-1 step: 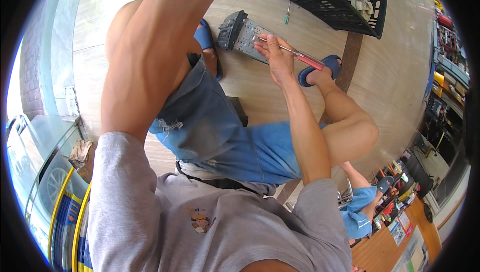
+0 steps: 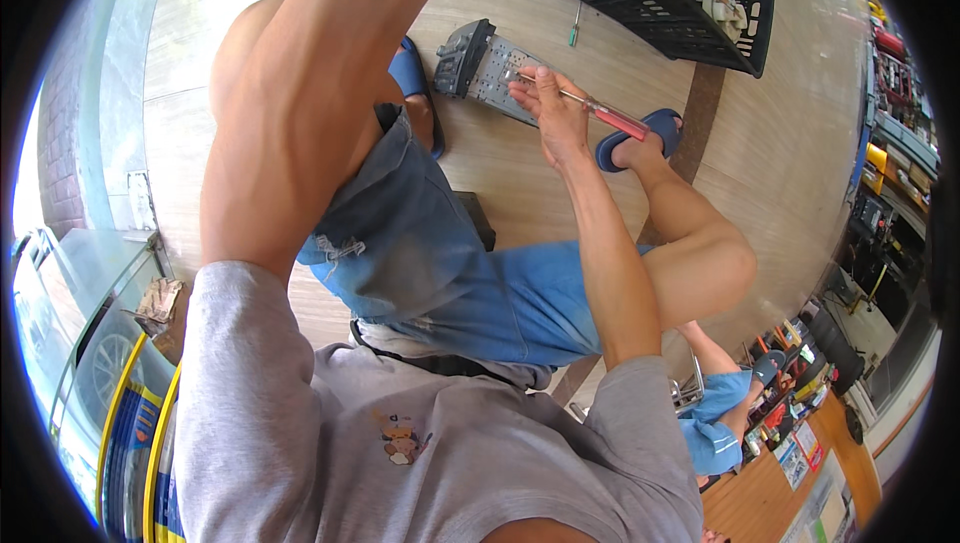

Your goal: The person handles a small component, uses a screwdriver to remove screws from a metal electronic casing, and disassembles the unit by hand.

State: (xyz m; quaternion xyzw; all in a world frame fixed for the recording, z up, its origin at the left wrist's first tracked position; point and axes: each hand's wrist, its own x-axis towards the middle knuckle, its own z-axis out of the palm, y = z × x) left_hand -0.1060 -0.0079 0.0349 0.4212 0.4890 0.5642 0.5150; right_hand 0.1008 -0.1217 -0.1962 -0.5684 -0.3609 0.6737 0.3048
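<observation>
Nearest is the person's grey shirt (image 2: 450,463), with a wooden table (image 2: 750,508) at the near right carrying papers. Just beyond that table's left edge, another person in light blue shorts (image 2: 715,443) is partly visible. Past the shirt come the wearer's worn blue denim shorts (image 2: 400,243), and beyond them a small dark block (image 2: 478,218) on the tiled floor (image 2: 540,203). Farther on, the right hand (image 2: 552,108) has its fingers closed around the shaft of a red-handled screwdriver (image 2: 620,121), the handle angled back to the right, near a dark blue slipper (image 2: 608,153). The shaft points left toward a grey metal unit with a black front (image 2: 490,68), lying on the floor between the feet; whether the tip touches it is unclear. The left arm (image 2: 290,113) reaches out past the far edge, so its hand's state cannot be told. Farther, a green-handled screwdriver (image 2: 573,35) lies beside a black plastic crate (image 2: 640,18) holding whitish parts (image 2: 722,15).
</observation>
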